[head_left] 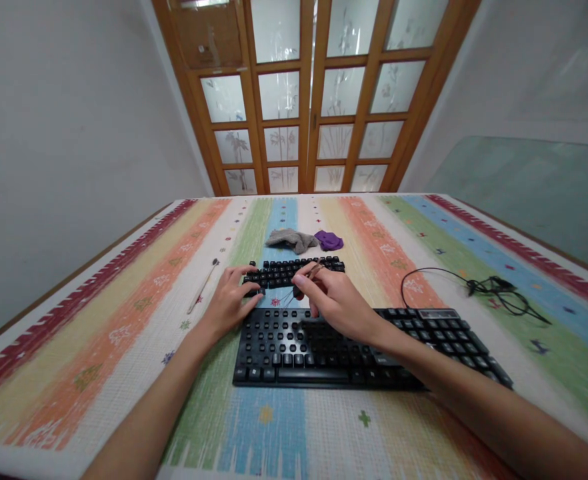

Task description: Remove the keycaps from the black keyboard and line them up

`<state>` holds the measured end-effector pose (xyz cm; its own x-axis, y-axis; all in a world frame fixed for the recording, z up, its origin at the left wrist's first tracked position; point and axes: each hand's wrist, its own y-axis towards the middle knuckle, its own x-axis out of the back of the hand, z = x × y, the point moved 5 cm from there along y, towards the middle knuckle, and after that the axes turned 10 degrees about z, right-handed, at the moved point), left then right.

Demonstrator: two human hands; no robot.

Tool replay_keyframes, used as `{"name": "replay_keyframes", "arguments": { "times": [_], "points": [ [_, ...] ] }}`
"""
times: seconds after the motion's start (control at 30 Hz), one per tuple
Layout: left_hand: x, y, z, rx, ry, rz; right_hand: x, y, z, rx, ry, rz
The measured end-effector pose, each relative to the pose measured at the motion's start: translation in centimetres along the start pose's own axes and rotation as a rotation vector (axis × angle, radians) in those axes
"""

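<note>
A black keyboard (294,377) lies across the table in front of me, with many keycaps off its left and middle part and bare stems showing. Beyond it, loose black keycaps (279,275) are laid out in rows. My left hand (230,297) rests at the left end of these rows, fingers apart, fingertips at the nearest caps. Above the keyboard's back edge, my right hand (331,297) is closed on a wire keycap puller (287,295), whose thin wires stick out to the left. A dark keycap seems to be by its fingertips; whether the wires grip it I cannot tell.
A grey cloth (291,240) and a purple cloth (329,241) lie behind the loose keycaps. To the left is a slim brush (204,285). The keyboard's black cable (499,288) is bundled on the right. A striped tablecloth (134,313) covers the table.
</note>
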<state>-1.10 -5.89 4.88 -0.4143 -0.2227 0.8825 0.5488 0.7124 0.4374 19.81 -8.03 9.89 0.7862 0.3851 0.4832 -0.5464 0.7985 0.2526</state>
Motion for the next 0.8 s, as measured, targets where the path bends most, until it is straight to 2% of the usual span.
{"name": "replay_keyframes", "arguments": {
  "times": [0.8],
  "points": [
    [-0.7,0.1,0.4,0.012,0.099,0.023,0.0,-0.5,1.1,0.036,-0.015,0.023]
  ]
}}
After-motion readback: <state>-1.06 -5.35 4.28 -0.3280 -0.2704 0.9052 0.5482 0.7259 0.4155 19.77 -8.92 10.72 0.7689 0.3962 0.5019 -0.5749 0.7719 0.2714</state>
